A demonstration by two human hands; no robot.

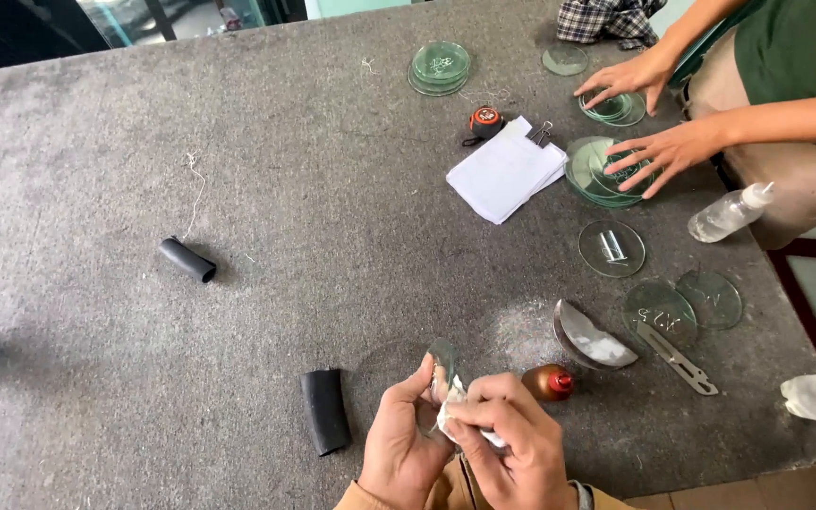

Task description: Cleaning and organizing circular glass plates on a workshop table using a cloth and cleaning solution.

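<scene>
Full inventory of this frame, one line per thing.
table: 1, grey, fills view
glass discs: several, greenish; stack top centre, more at right
paper stack: 1, white, centre right
tape measure: 1, orange-black, above paper
rubber tubes: 2, black; left, near hands
spray bottle: 1, clear, right
small bottle: 1, brown, red cap
knife: 1, metal, right
co-worker's hands: 2, on disc piles
left hand: holds held disc
right hand: presses cloth on it
</scene>
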